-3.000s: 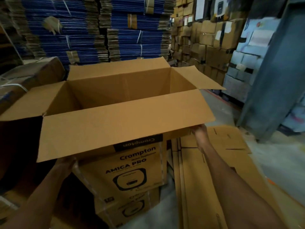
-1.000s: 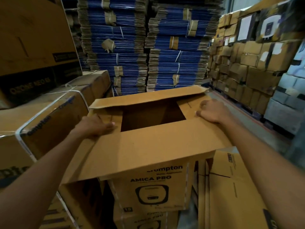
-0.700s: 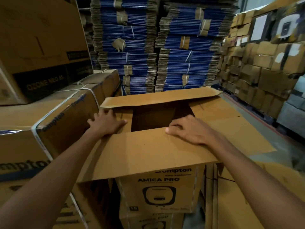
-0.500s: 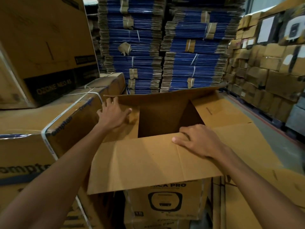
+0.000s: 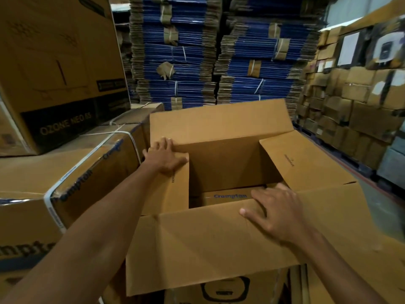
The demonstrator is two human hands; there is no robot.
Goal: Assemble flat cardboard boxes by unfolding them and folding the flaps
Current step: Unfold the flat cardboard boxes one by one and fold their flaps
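A large brown cardboard box (image 5: 230, 163) stands unfolded in front of me, its top open. My left hand (image 5: 163, 157) lies flat on the left side flap, which is folded inward. My right hand (image 5: 276, 211) rests on the near long flap (image 5: 208, 242), fingers spread over its inner edge. The far long flap (image 5: 219, 121) stands upright. The right side flap (image 5: 306, 163) slopes up and outward. Through the opening I see a printed box below with blue lettering (image 5: 230, 196).
Strapped cartons (image 5: 65, 172) sit close on my left with a big "OZONE NEO" carton (image 5: 59, 73) on top. Tall stacks of flat blue cardboard (image 5: 219, 51) rise behind. Stacked brown boxes (image 5: 350, 95) fill the right. Flat cardboard sheets (image 5: 383, 270) lie at lower right.
The far long flap has swung from lying over the opening to upright. My left hand slid further along the left flap; my right hand moved from the right flap to the near flap.
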